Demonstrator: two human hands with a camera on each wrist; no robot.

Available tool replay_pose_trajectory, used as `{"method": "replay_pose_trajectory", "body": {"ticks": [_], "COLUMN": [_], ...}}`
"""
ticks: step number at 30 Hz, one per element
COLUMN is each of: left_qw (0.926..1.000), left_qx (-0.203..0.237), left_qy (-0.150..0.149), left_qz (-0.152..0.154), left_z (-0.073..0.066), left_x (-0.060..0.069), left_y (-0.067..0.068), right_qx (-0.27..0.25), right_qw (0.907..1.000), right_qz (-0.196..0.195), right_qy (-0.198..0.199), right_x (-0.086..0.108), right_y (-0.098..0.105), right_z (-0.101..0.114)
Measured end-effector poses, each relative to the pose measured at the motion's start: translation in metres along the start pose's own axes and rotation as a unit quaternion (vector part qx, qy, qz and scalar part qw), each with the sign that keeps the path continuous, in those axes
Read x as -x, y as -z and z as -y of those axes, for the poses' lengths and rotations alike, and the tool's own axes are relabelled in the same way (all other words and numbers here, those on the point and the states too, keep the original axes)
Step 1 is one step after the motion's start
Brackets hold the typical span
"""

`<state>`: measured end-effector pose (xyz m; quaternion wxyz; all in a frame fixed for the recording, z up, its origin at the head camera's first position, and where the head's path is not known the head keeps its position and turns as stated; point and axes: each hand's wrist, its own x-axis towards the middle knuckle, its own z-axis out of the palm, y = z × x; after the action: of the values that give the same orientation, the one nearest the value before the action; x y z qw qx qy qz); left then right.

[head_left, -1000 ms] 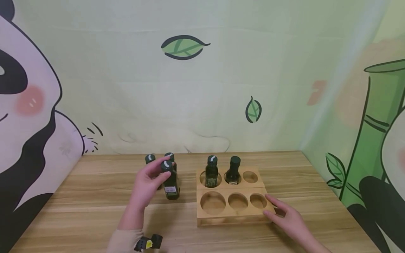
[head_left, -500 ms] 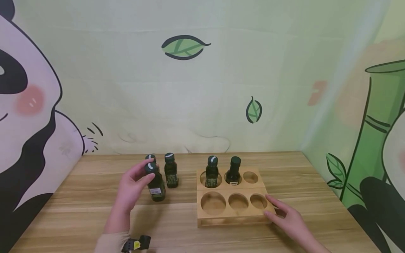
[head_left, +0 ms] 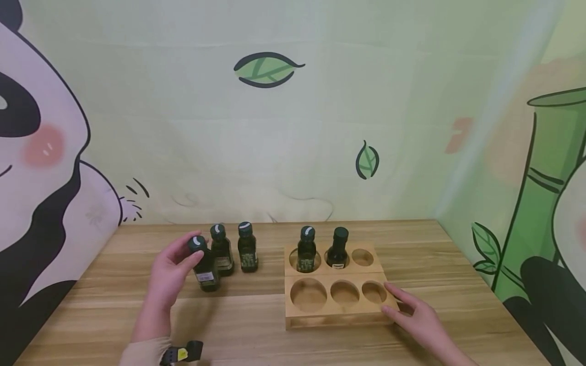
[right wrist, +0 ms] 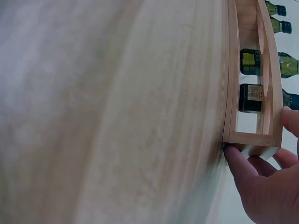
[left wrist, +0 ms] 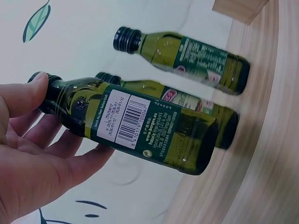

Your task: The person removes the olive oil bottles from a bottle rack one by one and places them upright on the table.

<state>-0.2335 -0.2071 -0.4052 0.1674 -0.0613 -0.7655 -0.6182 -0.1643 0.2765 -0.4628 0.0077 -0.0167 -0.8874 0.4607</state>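
Note:
My left hand [head_left: 167, 272] pinches a small green olive oil bottle [head_left: 206, 272] at its cap and neck, thumb on the near side. Its barcode label [left wrist: 124, 121] faces the left wrist camera. Whether its base touches the table I cannot tell. Just behind stand two similar bottles, one close by [head_left: 222, 251] and one farther right [head_left: 247, 249]. My right hand [head_left: 418, 317] holds the right end of a two-tier wooden rack [head_left: 331, 321], thumb at the top edge, fingers at the side. A green bottle [head_left: 306, 251] and a darker bottle [head_left: 338, 249] stand in its back row.
The rack has round holes in two rows; the front-row holes [head_left: 308, 295] and the back right hole [head_left: 362, 256] hold nothing. A wood-grain table [head_left: 256, 335] lies beneath, ending at a printed panda backdrop [head_left: 274, 152].
My left hand has carried the bottle leftward, from in front of the two standing bottles to their left, uncovering both. My right hand and the rack have stayed in place.

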Motion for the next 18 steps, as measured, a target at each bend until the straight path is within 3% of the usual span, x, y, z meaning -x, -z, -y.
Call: {"method": "replay_pose_trajectory", "body": {"ticks": [5, 18], "left_qw": [0.9998, 0.9981], "left_qx": [-0.013, -0.058], "left_qy": [0.015, 0.020], "left_qz": [-0.006, -0.004], "left_z": [0.002, 0.010], "left_x": [-0.004, -0.019], "left_y": [0.009, 0.020], "right_qx": [0.001, -0.005], "right_qw": [1.0000, 1.0000], "right_qz": [0.001, 0.000], "right_qy": [-0.009, -0.003], "right_x": [0.001, 0.000], "right_y": [0.000, 0.000], "right_z": [0.001, 0.000]}}
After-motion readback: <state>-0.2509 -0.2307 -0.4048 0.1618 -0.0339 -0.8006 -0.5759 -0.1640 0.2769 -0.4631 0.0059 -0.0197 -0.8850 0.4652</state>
